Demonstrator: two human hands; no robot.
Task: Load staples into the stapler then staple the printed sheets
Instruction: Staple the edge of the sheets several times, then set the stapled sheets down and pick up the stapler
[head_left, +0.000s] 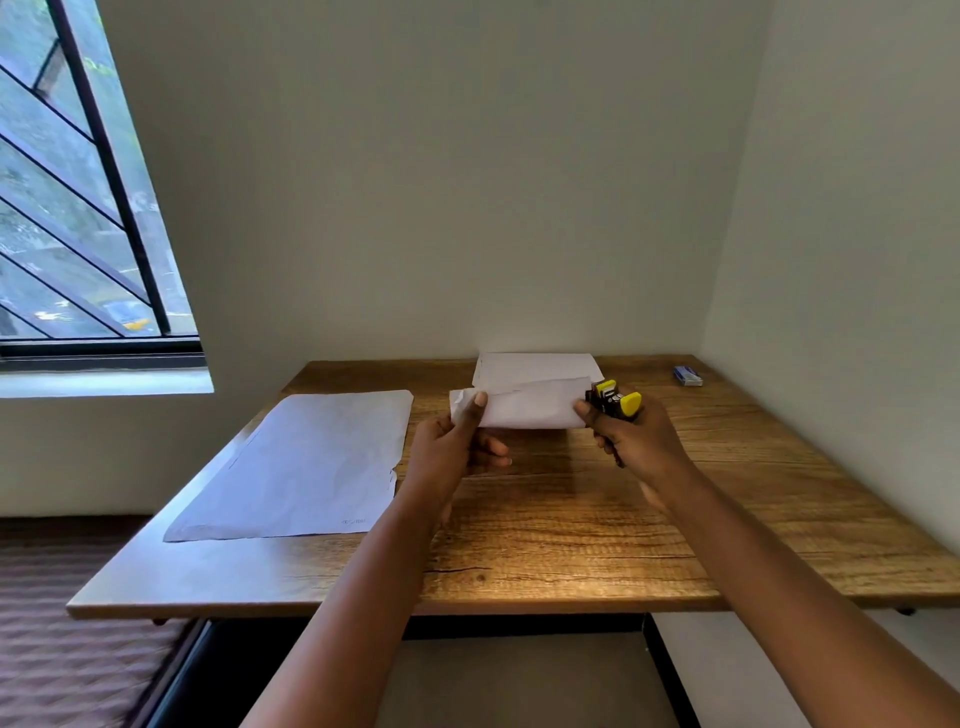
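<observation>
Above the wooden counter (571, 519), left hand (457, 447) pinches a white paper sheet (524, 408); right hand (636, 441) clasps a black-and-yellow stapler (615, 402), seemingly at its corner.

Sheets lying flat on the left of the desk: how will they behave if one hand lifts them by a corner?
Probably floppy: the flat sheets look thin, and the paper held between the left hand and right hand already bows. Likely light, so a push may slide them across the smooth wooden desk. Their near-right edge looks uneven, so the layers may fan apart.
</observation>
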